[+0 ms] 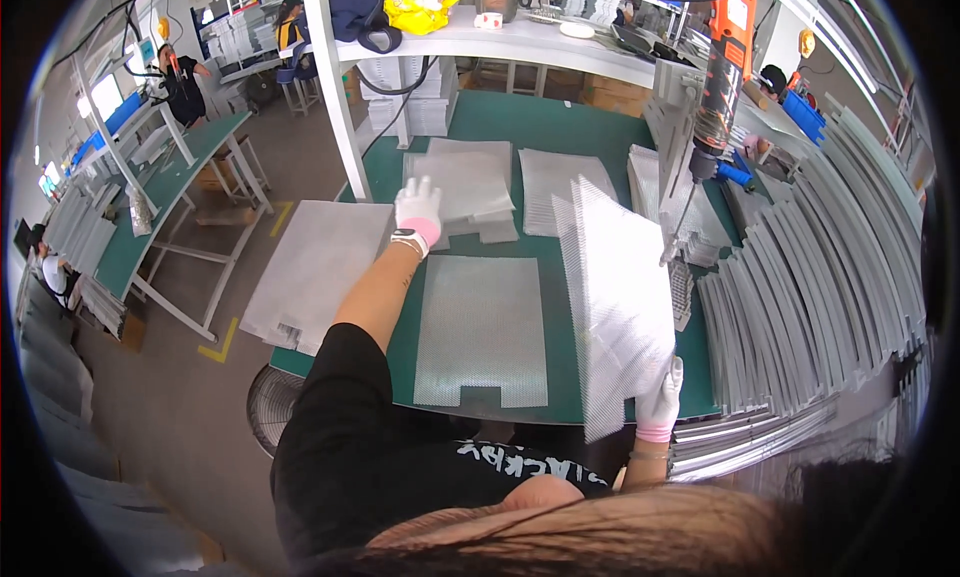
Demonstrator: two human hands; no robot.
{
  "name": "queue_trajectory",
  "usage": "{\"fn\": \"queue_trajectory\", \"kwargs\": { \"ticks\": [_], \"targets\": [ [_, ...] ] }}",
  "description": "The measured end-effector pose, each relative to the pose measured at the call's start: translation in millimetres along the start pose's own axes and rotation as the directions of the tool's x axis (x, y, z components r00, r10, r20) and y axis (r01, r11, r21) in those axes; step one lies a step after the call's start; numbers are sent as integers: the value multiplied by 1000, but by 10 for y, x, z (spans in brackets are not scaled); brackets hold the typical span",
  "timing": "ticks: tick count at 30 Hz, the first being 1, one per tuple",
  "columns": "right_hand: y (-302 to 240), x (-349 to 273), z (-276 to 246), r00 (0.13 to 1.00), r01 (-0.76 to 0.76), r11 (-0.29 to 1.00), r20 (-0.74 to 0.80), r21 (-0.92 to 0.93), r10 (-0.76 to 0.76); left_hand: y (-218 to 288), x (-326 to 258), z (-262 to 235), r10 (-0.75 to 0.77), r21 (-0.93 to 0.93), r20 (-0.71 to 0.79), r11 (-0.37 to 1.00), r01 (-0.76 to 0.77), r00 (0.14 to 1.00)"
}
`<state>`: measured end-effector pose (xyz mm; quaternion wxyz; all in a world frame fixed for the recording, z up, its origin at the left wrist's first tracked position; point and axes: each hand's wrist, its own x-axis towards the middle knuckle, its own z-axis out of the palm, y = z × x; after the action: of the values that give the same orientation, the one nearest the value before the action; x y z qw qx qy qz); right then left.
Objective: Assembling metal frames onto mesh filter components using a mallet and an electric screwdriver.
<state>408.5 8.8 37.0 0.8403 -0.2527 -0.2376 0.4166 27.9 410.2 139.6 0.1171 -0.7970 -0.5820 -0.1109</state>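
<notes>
My left hand [418,209], in a white glove with a pink cuff, reaches over the left edge of a pile of mesh sheets [470,172]. Its fingers are stretched out and it holds nothing; whether it touches the pile I cannot tell. Down at the right, my gloved right hand [660,397] grips the lower edge of a white sheet [625,287], raised at a slant with a metal mesh sheet [590,377] against it. Between my arms a notched mesh sheet [480,322] lies flat on the green table [560,377].
A stack of large white sheets [325,262] overhangs the table's left side. More mesh sheets [560,182] lie at the back. An orange power screwdriver [722,87] hangs at the right, beside a long row of grey frame strips [810,287]. A white post [335,87] rises at the back left.
</notes>
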Motion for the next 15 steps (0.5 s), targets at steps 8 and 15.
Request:
{"fn": "queue_trajectory", "kwargs": {
  "ticks": [8,15],
  "targets": [
    [238,137,123,997,-45,999,-56,-5,44,155,-164,485,144,-102,229,987,-123,963],
    [292,132,181,996,-79,997,-42,8,79,-34,203,692,250,47,249,962,-269,936]
  ]
}}
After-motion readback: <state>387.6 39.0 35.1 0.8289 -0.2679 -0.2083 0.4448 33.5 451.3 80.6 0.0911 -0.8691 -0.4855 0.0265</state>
